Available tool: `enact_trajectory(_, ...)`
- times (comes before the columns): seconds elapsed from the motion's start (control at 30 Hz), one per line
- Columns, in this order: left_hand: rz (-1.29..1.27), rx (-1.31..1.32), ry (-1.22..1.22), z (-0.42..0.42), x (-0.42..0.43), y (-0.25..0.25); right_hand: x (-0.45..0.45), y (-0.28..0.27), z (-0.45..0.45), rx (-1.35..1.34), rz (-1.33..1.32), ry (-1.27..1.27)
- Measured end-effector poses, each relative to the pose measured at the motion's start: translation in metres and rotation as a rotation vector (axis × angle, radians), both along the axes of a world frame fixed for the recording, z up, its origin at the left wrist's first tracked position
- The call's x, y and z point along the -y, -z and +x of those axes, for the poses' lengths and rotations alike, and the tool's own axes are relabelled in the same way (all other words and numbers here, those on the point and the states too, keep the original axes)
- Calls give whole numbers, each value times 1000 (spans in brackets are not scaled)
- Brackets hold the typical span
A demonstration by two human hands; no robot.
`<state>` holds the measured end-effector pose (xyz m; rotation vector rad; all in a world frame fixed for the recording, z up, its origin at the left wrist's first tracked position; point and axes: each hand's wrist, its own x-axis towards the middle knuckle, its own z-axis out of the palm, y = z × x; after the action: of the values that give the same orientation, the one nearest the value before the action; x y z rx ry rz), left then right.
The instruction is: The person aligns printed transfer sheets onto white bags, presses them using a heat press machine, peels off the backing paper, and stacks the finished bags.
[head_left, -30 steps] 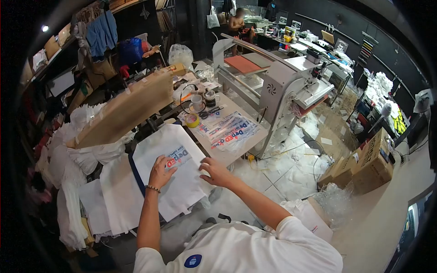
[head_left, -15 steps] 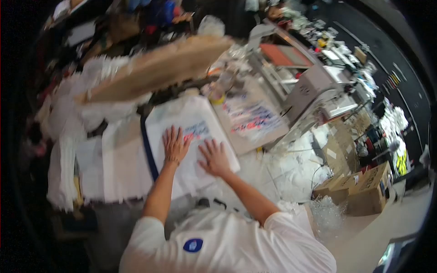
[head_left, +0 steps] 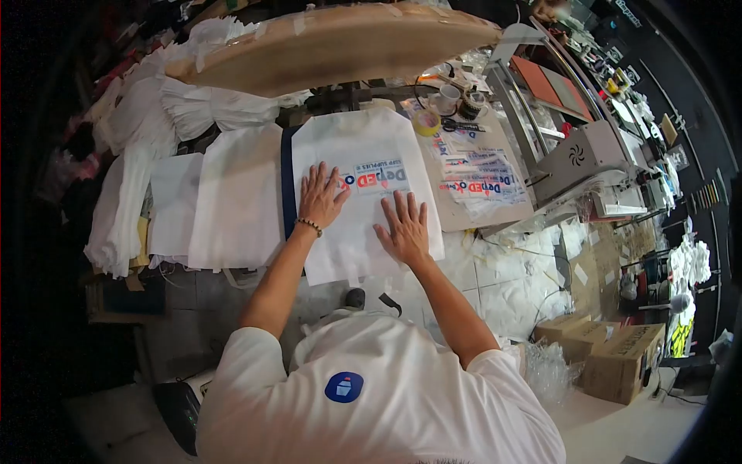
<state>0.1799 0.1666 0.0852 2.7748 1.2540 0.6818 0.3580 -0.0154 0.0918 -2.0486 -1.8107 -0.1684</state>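
A white fabric piece [head_left: 348, 247] with a squared-off top and a dark blue band [head_left: 287, 174] along its left side lies in front of me. On it is a print [head_left: 380, 177] in blue and red letters within a paler rectangle; whether that is a film or ink I cannot tell. My left hand [head_left: 321, 197], with a beaded bracelet [head_left: 309, 226] at the wrist, rests flat over the print's left end, fingers spread. Flat on the fabric below the print's right end is my right hand [head_left: 406, 228], its fingers also apart. Neither holds anything.
Printed clear sheets [head_left: 475, 182] lie to the right, near a tape roll [head_left: 426, 122] and a cup [head_left: 447, 100]. Beyond stands a press-like machine [head_left: 576, 158]. White fabric [head_left: 238, 197] is piled left. A long brown padded board [head_left: 332, 50] spans the back. Boxes [head_left: 622, 362] sit lower right.
The view has turned and sharpened, so the table appears shifted. Both hands remain flat and spread on the white fabric.
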Motion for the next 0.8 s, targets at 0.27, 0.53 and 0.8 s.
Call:
enact_trajectory(0.27,-1310,1950,318,55,-57,-158,2,-1,0,-12,9,6)
enact_trajectory(0.53,-1269,1994,556,64,-79,-203,5,-1,2,-50,17,25)
enact_trajectory(0.8,-1615,2089,211,51,-41,-171,6,-1,2,-68,-10,23)
